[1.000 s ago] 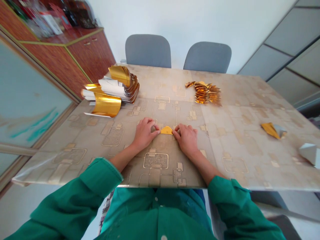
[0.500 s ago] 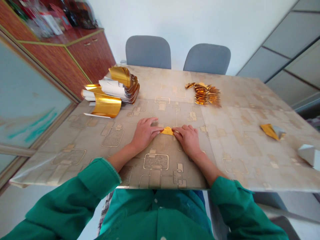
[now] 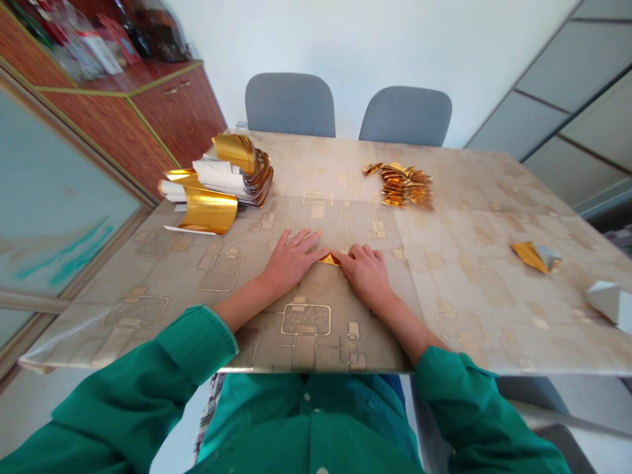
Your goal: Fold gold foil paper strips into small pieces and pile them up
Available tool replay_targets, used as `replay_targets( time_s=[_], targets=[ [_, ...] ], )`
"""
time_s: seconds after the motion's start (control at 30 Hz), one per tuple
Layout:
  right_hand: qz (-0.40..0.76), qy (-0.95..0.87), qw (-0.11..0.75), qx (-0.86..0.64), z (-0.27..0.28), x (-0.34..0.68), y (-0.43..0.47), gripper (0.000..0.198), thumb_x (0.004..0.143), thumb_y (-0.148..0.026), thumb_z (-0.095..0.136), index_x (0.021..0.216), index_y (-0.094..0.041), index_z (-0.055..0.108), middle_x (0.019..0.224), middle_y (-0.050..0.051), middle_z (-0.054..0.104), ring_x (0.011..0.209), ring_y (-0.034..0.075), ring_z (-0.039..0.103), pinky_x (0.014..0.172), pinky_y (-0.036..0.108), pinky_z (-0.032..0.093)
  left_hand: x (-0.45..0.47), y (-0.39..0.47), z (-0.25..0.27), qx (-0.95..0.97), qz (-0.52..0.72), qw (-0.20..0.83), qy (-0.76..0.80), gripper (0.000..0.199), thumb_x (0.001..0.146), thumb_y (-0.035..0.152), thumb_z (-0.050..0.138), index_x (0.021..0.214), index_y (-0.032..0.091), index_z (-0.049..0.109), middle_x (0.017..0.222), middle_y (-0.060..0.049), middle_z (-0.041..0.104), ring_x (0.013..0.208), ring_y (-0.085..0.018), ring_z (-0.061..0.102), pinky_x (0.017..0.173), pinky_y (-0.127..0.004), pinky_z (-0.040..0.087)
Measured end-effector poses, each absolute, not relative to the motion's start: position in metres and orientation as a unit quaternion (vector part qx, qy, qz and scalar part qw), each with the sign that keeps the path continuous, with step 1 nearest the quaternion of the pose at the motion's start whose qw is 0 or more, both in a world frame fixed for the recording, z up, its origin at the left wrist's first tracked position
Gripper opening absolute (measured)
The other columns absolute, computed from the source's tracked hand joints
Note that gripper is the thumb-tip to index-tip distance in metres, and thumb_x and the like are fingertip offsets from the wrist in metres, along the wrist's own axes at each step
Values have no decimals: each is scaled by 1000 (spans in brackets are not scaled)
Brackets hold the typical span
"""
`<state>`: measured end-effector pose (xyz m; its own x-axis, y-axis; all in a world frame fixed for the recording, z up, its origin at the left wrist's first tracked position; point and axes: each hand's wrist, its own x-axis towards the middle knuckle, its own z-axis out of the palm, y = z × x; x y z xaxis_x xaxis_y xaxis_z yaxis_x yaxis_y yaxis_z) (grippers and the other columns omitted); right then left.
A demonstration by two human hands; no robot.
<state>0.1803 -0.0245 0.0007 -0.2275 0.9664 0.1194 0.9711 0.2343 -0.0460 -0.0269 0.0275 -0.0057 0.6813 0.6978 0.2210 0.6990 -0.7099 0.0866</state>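
A small folded piece of gold foil paper (image 3: 329, 259) lies on the table directly in front of me, between my hands. My left hand (image 3: 292, 262) rests flat beside it with the fingers stretched and spread, its thumb pressing on the paper's left end. With fingers curled in, my right hand (image 3: 366, 271) grips the right end between thumb and forefinger. Both thumbs nearly meet at the upper edge, and the fingertips cover parts of the paper.
A stack of gold-and-white paper sheets (image 3: 224, 187) sits at the back left of the patterned tablecloth (image 3: 459, 263). Folded gold pieces (image 3: 405, 184) are bunched at the back right. Farther right lie a loose gold piece (image 3: 533, 256) and a white paper piece (image 3: 606, 299).
My left fingers have spread out and lie flatter. My thumbs have come closer together, and the gold paper now shows as a smaller, narrower shape between them.
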Motion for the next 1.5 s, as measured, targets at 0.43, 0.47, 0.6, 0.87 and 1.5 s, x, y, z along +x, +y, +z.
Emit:
replay_targets(
  time_s=[0.43, 0.47, 0.6, 0.87, 1.5],
  targets=[
    [-1, -775, 82, -627, 3, 179, -24, 33, 102, -30, 46, 132, -33, 61, 101, 6, 63, 95, 21, 50, 76, 32, 25, -34, 40, -20, -868, -208, -99, -440, 34, 92, 23, 61, 124, 27, 67, 145, -10, 52, 135, -30, 46, 110, -54, 38],
    [-5, -780, 79, -621, 2, 179, -24, 34, 102, -29, 46, 134, -32, 59, 101, 6, 63, 95, 21, 50, 76, 33, 25, -32, 37, -19, -875, -201, -82, -432, 36, 94, 20, 57, 127, 28, 65, 148, -10, 49, 139, -30, 43, 111, -57, 35],
    [-14, -782, 67, -619, -5, 178, -22, 39, 102, -26, 44, 140, -29, 53, 104, 8, 63, 97, 22, 50, 77, 33, 27, -23, 27, -12, -900, -157, -39, -404, 46, 95, 8, 46, 131, 31, 62, 158, -11, 37, 147, -34, 31, 113, -66, 26],
    [-40, -794, 39, -605, -4, 176, -22, 35, 102, -28, 43, 135, -28, 57, 105, 10, 62, 98, 24, 50, 79, 36, 26, -18, 22, -5, -907, -140, -2, -398, 40, 94, 12, 53, 126, 31, 66, 157, -10, 40, 146, -37, 33, 114, -68, 23],
    [87, -729, 128, -666, 5, 150, -20, 15, 96, -22, 50, 99, -19, 65, 100, 7, 70, 96, 24, 58, 76, 33, 31, -3, 15, 0, -838, -192, -181, -478, 7, 90, 22, 64, 87, 15, 65, 92, -4, 58, 88, -21, 58, 75, -31, 44]
  ],
)
